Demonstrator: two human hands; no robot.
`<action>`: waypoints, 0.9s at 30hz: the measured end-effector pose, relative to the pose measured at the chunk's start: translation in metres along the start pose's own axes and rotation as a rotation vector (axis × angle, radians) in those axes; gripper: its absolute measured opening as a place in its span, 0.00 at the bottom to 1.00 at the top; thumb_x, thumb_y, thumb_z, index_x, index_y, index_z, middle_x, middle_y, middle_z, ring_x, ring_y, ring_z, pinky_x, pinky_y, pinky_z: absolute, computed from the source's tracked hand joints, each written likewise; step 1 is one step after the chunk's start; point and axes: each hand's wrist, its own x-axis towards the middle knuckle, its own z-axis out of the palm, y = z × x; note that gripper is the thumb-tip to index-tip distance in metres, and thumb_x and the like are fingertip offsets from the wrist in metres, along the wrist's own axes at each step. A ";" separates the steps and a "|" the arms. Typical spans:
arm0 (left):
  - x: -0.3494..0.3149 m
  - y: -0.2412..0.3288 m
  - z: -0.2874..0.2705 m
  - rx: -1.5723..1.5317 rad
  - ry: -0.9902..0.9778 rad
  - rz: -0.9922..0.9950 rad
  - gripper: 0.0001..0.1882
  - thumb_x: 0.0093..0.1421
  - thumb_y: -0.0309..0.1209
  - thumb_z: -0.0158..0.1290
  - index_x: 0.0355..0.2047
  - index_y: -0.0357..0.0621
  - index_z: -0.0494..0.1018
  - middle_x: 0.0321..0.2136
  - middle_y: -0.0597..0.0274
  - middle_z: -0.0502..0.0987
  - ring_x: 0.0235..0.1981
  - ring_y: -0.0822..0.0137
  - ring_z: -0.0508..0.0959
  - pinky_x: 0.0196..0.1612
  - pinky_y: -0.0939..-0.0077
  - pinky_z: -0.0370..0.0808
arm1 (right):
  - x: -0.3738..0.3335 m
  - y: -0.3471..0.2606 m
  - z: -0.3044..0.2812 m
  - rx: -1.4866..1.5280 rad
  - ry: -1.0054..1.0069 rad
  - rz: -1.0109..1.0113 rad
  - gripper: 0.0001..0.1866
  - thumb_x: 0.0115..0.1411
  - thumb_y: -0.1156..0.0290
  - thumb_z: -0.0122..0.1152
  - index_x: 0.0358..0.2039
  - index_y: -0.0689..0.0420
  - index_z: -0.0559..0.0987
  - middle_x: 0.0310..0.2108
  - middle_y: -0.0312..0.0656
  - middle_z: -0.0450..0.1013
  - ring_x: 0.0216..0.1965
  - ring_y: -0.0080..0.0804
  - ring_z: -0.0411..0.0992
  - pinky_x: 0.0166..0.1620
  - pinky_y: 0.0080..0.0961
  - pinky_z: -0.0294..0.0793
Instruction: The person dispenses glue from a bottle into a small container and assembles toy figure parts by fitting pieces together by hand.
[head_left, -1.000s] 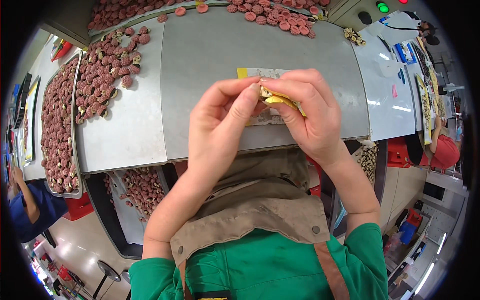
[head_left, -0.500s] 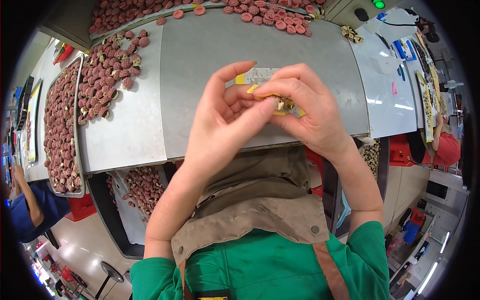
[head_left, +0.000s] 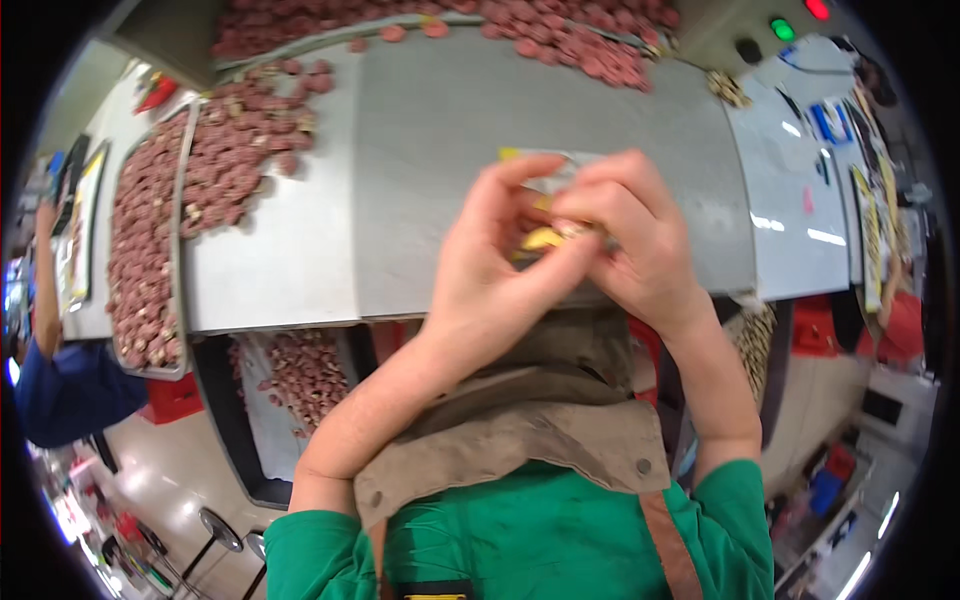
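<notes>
Over the grey worktop [head_left: 425, 170], my two hands are together in front of my apron. My right hand [head_left: 640, 235] is closed, its thumb and fingers pinching a small pink, cream and yellow piece [head_left: 542, 239]. From the other side, the thumb and fingertips of my left hand [head_left: 500, 275] close on the same piece. Fingers cover most of it and motion blurs it, so its exact shape cannot be made out. Behind the hands lies a pale sheet with yellow edges [head_left: 556, 183], partly hidden.
Bumpy pink rounded pieces fill a tray [head_left: 183, 215] and form a pile [head_left: 235, 150] at the left; more pink pieces [head_left: 585, 45] lie at the back. Cream-and-dark bits [head_left: 728, 88] sit back right. Dark open drawers [head_left: 255, 490] hang below the edge. A blue-clad person [head_left: 75, 395] is far left.
The view has shifted, so the table appears further right and lower. My hands have drawn closer around the small piece, and my right fingers have curled further over it.
</notes>
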 end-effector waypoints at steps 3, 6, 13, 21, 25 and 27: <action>0.013 0.005 -0.011 0.162 -0.091 0.056 0.26 0.58 0.23 0.58 0.55 0.38 0.62 0.37 0.64 0.74 0.38 0.77 0.75 0.40 0.82 0.74 | 0.002 -0.012 -0.004 -0.095 -0.043 0.057 0.19 0.41 0.77 0.71 0.36 0.56 0.76 0.39 0.41 0.69 0.38 0.39 0.70 0.39 0.32 0.73; 0.039 0.028 -0.043 0.272 -0.050 0.073 0.19 0.58 0.27 0.58 0.49 0.39 0.69 0.35 0.63 0.75 0.37 0.71 0.77 0.40 0.76 0.75 | -0.001 -0.016 -0.013 -0.172 -0.012 0.202 0.24 0.44 0.76 0.70 0.44 0.57 0.74 0.47 0.44 0.67 0.43 0.40 0.70 0.46 0.32 0.72; 0.118 0.036 -0.147 1.710 0.254 0.715 0.13 0.53 0.39 0.59 0.37 0.48 0.75 0.37 0.64 0.75 0.47 0.60 0.71 0.49 0.62 0.67 | -0.016 -0.010 -0.035 -0.147 -0.017 0.398 0.26 0.51 0.75 0.65 0.52 0.58 0.71 0.53 0.45 0.65 0.44 0.33 0.68 0.49 0.29 0.69; 0.090 0.048 -0.178 1.805 0.405 0.475 0.12 0.56 0.39 0.56 0.38 0.48 0.74 0.38 0.61 0.74 0.44 0.57 0.72 0.48 0.61 0.67 | -0.035 0.010 -0.062 -0.110 -0.073 0.482 0.25 0.51 0.80 0.65 0.51 0.57 0.72 0.54 0.45 0.64 0.45 0.35 0.69 0.48 0.28 0.72; 0.104 0.046 -0.164 1.851 0.419 0.646 0.13 0.56 0.35 0.54 0.41 0.48 0.72 0.39 0.60 0.73 0.45 0.56 0.71 0.48 0.58 0.66 | -0.046 0.019 -0.082 -0.179 -0.043 0.585 0.22 0.52 0.78 0.61 0.49 0.59 0.72 0.54 0.44 0.64 0.43 0.32 0.68 0.49 0.27 0.69; 0.124 0.043 -0.149 1.776 0.352 0.626 0.16 0.56 0.34 0.54 0.45 0.48 0.70 0.41 0.59 0.72 0.45 0.54 0.71 0.46 0.56 0.67 | -0.053 0.030 -0.099 -0.225 0.000 0.613 0.18 0.53 0.79 0.59 0.47 0.60 0.74 0.52 0.44 0.66 0.44 0.33 0.68 0.49 0.27 0.69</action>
